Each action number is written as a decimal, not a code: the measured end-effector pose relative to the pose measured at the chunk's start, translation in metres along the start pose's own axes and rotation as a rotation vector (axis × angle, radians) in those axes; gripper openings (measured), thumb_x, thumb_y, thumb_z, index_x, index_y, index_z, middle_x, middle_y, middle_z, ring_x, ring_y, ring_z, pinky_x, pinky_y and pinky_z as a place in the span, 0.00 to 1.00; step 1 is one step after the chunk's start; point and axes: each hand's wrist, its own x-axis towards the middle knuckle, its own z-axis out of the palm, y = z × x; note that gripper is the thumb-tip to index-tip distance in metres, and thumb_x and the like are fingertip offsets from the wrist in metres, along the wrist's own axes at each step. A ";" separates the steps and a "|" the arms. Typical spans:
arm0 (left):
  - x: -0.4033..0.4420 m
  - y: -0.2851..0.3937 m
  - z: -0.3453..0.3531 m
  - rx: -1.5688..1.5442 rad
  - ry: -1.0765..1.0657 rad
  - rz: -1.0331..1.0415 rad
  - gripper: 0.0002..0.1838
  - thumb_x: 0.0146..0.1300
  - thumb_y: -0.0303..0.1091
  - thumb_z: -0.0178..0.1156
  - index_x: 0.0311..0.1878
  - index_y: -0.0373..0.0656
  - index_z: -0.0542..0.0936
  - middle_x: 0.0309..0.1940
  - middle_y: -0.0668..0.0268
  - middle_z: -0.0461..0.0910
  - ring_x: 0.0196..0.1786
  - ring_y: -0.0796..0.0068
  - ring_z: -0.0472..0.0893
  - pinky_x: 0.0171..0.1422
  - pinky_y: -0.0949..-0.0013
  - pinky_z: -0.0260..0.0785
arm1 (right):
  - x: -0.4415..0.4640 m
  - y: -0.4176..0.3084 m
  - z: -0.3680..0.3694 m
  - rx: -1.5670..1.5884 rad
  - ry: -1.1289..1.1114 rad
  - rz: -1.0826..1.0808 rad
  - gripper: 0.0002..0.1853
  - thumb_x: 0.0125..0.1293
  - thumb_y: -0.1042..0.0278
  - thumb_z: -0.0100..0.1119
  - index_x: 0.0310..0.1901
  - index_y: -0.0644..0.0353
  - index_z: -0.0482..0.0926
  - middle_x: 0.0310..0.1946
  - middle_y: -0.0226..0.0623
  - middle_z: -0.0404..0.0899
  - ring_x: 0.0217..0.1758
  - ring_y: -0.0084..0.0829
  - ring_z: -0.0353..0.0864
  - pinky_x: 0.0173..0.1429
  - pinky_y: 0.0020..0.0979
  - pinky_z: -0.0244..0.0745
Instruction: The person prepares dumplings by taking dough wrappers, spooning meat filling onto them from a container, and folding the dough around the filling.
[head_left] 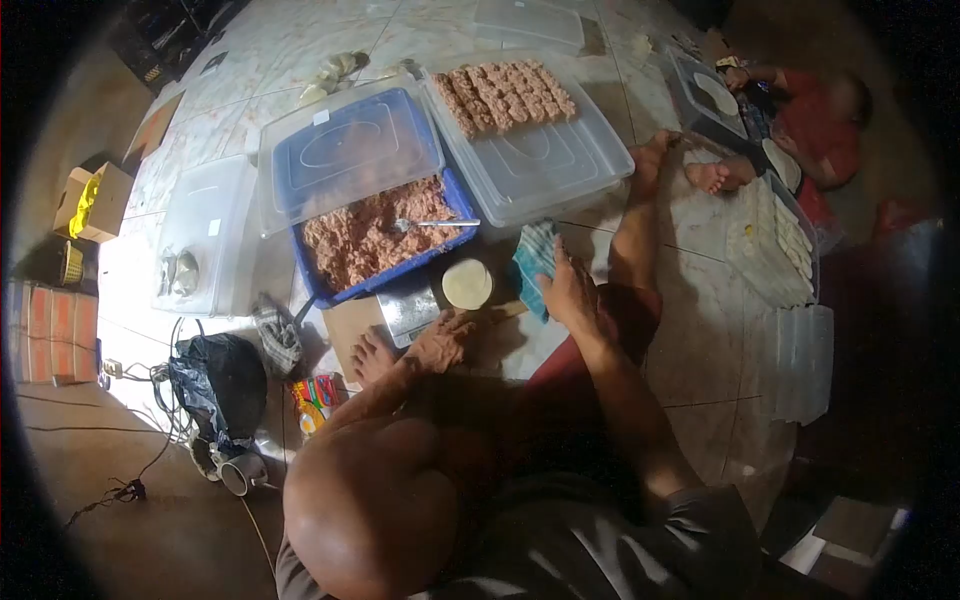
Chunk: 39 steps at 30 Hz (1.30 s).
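My right hand (570, 292) grips a teal and white cloth (535, 268), which hangs in front of my bent right leg. My left hand (442, 342) is low beside my left foot, its fingers loosely apart and pointing right. Just beyond it are a pale round disc (467, 284), like a stack of dough wrappers, and a shiny flat scale-like device (408, 312) on cardboard. Past these, a blue tub (385, 284) holds pinkish minced filling (365, 235) with a metal-handled utensil (440, 223) lying in it. A clear lid partly covers the tub.
A clear plastic tray (545, 175) carries rows of shaped mince portions (505, 95). Another person (820, 125) sits at right by a container of pale rolls (775, 245). At left are a clear box (205, 240), a black plastic bag (215, 385), a mug (242, 474) and cables.
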 end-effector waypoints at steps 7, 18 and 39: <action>-0.003 -0.011 0.016 0.366 0.016 0.084 0.12 0.73 0.38 0.53 0.53 0.45 0.78 0.48 0.60 0.82 0.53 0.64 0.79 0.68 0.57 0.66 | -0.031 -0.007 0.038 0.459 -0.347 -0.119 0.21 0.77 0.54 0.55 0.36 0.69 0.79 0.27 0.52 0.77 0.30 0.40 0.79 0.38 0.39 0.72; 0.009 0.062 -0.083 -0.936 0.507 -0.729 0.16 0.74 0.45 0.62 0.44 0.39 0.77 0.33 0.72 0.79 0.37 0.83 0.74 0.43 0.74 0.67 | -0.031 -0.066 0.001 1.073 -0.478 -0.129 0.15 0.77 0.59 0.58 0.42 0.66 0.81 0.32 0.31 0.81 0.33 0.18 0.78 0.36 0.26 0.75; -0.029 0.067 -0.089 -0.792 0.441 -1.068 0.28 0.72 0.59 0.57 0.64 0.50 0.78 0.61 0.66 0.80 0.54 0.73 0.76 0.56 0.68 0.67 | 0.022 -0.078 0.039 0.119 -0.430 -0.073 0.44 0.75 0.29 0.40 0.44 0.74 0.83 0.40 0.68 0.83 0.50 0.60 0.84 0.54 0.53 0.75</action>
